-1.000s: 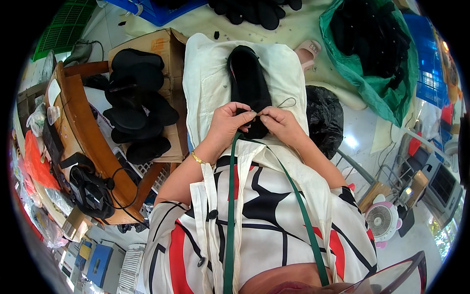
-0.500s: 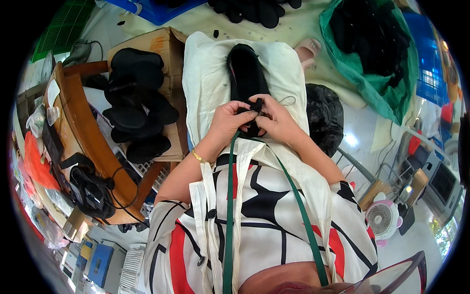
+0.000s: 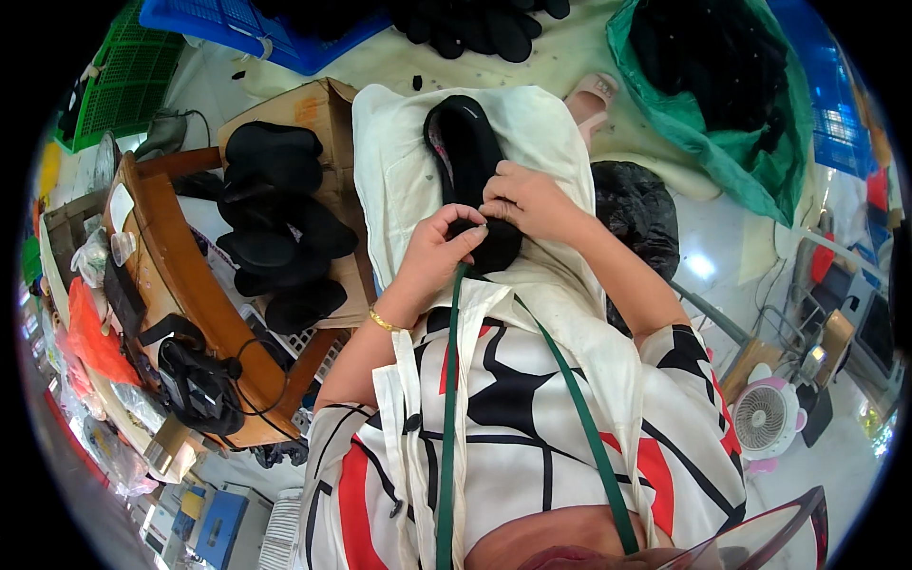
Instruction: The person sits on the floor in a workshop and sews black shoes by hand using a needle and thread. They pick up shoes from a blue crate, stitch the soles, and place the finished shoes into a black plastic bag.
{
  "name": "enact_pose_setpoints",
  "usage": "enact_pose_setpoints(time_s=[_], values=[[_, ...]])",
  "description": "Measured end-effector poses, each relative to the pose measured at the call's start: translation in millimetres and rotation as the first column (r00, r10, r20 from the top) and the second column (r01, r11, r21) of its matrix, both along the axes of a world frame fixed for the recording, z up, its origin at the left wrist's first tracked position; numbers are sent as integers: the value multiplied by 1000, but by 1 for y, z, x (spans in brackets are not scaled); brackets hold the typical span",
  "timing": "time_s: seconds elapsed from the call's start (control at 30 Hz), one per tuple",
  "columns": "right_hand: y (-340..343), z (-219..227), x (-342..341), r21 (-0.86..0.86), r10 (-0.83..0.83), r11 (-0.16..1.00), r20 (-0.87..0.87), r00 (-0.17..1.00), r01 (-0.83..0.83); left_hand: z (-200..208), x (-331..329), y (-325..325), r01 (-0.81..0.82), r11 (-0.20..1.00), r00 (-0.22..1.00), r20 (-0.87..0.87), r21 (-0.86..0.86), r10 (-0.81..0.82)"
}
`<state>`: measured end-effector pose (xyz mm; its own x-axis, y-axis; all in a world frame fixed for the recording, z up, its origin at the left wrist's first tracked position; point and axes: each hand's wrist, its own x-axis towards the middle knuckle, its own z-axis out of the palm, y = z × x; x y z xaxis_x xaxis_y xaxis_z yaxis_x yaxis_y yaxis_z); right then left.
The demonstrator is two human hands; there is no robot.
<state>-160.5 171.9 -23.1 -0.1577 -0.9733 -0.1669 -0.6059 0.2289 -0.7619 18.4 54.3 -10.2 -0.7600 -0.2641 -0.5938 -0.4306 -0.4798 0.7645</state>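
A black slip-on shoe (image 3: 465, 133) lies on a white cloth-covered pad (image 3: 389, 142) over my lap, its opening on the far side and its rounded toe toward me. Both hands work over its front part. My left hand (image 3: 442, 249) is closed at the left of the toe, thumb and fingertips pinched together; dark material shows inside the curl of the fingers. Touching it at the fingertips, my right hand (image 3: 534, 201) is also closed in a pinch, with its knuckles up. Whatever small thing sits between the fingertips is hidden.
Black shoes (image 3: 271, 209) are piled at the left by a cardboard box (image 3: 337, 123) and a wooden chair (image 3: 180, 275). On the right stand a green sack (image 3: 665, 114) of black items, a black plastic bag (image 3: 636, 218) and a fan (image 3: 765, 418). A pink slipper (image 3: 591, 100) lies beyond the pad.
The small black piece held up between both hands is no longer plainly seen. My right hand has turned knuckles-up over the shoe. My left hand has shifted slightly left and down.
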Motion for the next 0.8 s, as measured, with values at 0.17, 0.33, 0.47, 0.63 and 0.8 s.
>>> enact_pose_setpoints(time_s=[0.17,0.33,0.47,0.63,0.8], values=[[6,-18,31,73,-226,974,406,886,215,-1,10,-18,37,993,999,41,-108,-32],[7,-5,27,59,-269,953,618,738,298,-5,9,-15,69,983,997,49,-171,-61],[5,1,26,-91,-169,971,401,901,223,-8,9,-15,80,983,995,64,-165,-70],[0,19,35,-331,-224,900,203,953,282,1,8,-10,213,934,972,159,-286,-173],[-10,35,18,-17,-346,846,742,574,533,-2,14,-11,228,875,973,80,-427,-214]])
